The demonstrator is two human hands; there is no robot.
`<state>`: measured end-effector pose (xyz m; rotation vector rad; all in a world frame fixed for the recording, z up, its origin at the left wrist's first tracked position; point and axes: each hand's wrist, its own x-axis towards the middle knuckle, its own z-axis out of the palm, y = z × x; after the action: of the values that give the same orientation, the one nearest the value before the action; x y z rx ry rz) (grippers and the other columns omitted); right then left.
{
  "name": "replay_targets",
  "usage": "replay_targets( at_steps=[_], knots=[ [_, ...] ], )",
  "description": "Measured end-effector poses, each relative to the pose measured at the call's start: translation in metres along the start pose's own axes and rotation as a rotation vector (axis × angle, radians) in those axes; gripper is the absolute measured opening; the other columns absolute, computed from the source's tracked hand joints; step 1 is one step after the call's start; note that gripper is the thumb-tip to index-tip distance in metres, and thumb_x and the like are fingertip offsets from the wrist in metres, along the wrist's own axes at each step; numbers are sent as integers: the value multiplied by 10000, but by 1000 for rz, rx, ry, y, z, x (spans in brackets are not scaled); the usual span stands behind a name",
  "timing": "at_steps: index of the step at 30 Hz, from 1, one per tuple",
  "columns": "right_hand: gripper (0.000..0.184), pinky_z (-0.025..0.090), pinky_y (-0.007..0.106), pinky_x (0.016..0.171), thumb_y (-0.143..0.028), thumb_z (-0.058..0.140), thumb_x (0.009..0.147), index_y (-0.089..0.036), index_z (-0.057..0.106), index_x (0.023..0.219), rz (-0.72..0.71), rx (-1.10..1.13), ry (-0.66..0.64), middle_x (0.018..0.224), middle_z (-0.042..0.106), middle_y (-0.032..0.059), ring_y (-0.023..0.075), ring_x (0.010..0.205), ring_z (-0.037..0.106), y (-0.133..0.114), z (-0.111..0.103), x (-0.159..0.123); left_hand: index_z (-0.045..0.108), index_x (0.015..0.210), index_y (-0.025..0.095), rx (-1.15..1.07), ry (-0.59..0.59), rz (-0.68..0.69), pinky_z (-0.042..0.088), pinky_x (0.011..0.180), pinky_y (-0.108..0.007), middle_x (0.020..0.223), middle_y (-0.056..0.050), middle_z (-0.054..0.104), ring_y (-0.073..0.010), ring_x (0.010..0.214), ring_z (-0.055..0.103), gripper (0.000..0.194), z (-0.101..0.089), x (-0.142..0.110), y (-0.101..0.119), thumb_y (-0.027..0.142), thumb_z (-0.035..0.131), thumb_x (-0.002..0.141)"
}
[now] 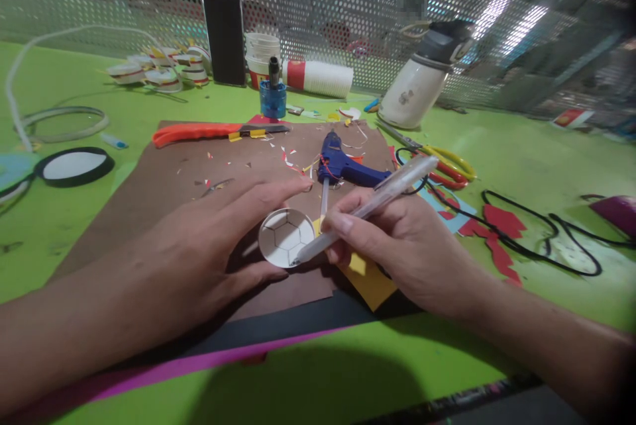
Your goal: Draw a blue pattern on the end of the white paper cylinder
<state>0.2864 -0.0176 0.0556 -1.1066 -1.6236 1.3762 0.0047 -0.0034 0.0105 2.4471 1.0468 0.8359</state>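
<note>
I see bright glare streaking the far-right mesh (527, 21). A broad shadow (303, 385) dims the near table (462, 359), and the right edge blurs.

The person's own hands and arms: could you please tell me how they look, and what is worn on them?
The left hand and right hand are both bare, with no gloves or rings visible. The left forearm and right forearm show no sleeve, watch or bracelet.

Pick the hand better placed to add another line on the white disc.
Right, I'd say: the right hand grips the pen, tip at the white disc's lower edge. The left hand curves around its left side, without a pen.
</note>
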Motion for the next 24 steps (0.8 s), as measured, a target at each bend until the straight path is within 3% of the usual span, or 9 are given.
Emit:
replay_targets(
  at_steps=[3, 9, 15, 20, 24],
  knots=[
    [493, 706, 340, 660, -514, 1033, 1068, -283, 768, 723, 6, 16, -5, 764, 806, 21, 211, 697, 780, -1, 0, -1, 676, 1873, 540, 18, 9, 16, 694, 1414, -665, 1772, -25, 857, -426, 1610, 849, 608, -1, -1, 1, 643, 752, 1279],
    [366, 704, 338, 738, -437, 1044, 1054, -271, 811, 826, -16, 98, 63, 754, 802, -12, 190, 716, 763, 3, -2, -2, 657, 1897, 536, 20, 5, -19, 583, 1517, -684, 1811, -10, 842, -418, 1645, 829, 662, 0, -4, -2, 630, 771, 1251],
    [401, 670, 321, 772, -528, 1122, 1009, -254, 845, 916, -51, 190, 188, 779, 835, -7, 180, 752, 776, 15, -5, 1, 606, 1932, 528, 24, -40, -23, 683, 1420, -684, 1768, -44, 872, -429, 1555, 889, 746, -1, -5, -7, 610, 816, 1221],
    [494, 679, 355, 790, -644, 1128, 998, -250, 836, 944, -45, 190, 198, 794, 825, -1, 196, 760, 779, 22, -7, 4, 609, 1935, 489, 27, -83, -9, 675, 1431, -687, 1853, -67, 823, -445, 1592, 876, 787, -5, -6, -10, 565, 839, 1186],
    [513, 678, 348, 777, -670, 1124, 993, -248, 834, 976, -49, 195, 205, 793, 816, -8, 191, 754, 770, 24, -7, 7, 594, 1931, 508, 18, -105, -42, 771, 1299, -703, 1828, -75, 838, -491, 1564, 885, 879, -5, -7, -13, 676, 912, 1129]
  ],
)
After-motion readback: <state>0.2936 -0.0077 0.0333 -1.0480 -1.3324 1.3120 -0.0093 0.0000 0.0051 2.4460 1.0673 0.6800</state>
